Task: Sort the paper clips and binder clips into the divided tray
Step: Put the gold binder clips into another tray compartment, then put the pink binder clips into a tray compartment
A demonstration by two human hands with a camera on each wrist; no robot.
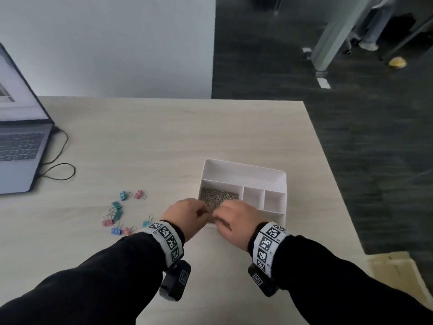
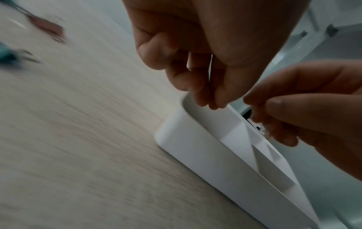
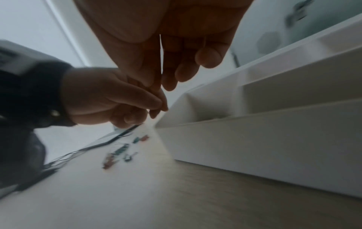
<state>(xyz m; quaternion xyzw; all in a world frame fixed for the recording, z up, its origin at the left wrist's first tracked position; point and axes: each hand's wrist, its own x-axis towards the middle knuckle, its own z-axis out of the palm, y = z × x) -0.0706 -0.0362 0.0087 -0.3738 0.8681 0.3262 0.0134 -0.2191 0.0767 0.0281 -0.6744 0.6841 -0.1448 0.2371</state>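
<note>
Both hands meet over the tray's near left corner

Low in the frame, the left hand and right hand curl fingers together, seemingly pinching paper clips to drop onto that compartment's pile; what they hold is unclear. Binder clips lie left on the bench, unsorted; beyond, the divided tray has free compartments.

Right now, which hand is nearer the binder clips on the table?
Left. The left hand is just right of the binder clips; the right hand is farther right, over the tray.
</note>
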